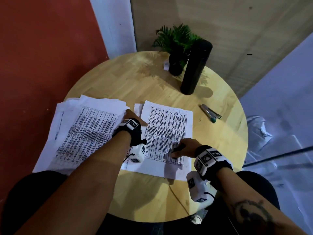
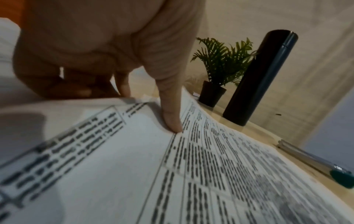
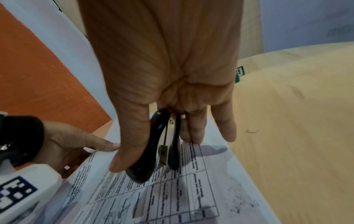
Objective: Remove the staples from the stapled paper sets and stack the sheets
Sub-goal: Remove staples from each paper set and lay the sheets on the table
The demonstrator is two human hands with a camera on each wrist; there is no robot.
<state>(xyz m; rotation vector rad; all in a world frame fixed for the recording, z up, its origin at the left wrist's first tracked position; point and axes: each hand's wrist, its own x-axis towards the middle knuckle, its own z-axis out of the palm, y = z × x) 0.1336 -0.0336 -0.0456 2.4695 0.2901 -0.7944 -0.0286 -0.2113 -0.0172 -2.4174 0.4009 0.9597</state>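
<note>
The person sat at a round wooden surface (image 1: pixel 152 85) with two groups of printed paper in front of them. The right hand (image 3: pixel 168 84) held a black staple remover (image 3: pixel 153 151): the thumb lay along one black handle and the other fingers (image 3: pixel 193 128) were curled at the other side, so the tool was pinched between them. Its metal tips pointed down at the paper set (image 1: pixel 167 133) in the middle of the surface, near the corner closest to the person. Whether the tips touched a staple could not be told.

The left hand (image 1: pixel 133 119) rested between the two groups of paper. Its thumb was straight and pressed on the left edge of the middle paper set, while the other fingers (image 2: pixel 122 84) reached to the loose pile of sheets (image 1: pixel 84 129) at the left, which lay untidy, partly over the edge of the surface. If these fingers gripped a sheet could not be told.

At the far right a silver stapler with a green end (image 1: pixel 210 113) lay apart from the paper. Behind it stood a tall black cylinder (image 1: pixel 196 67) and, just beside it, a small plant in a black pot (image 1: pixel 177 48).
</note>
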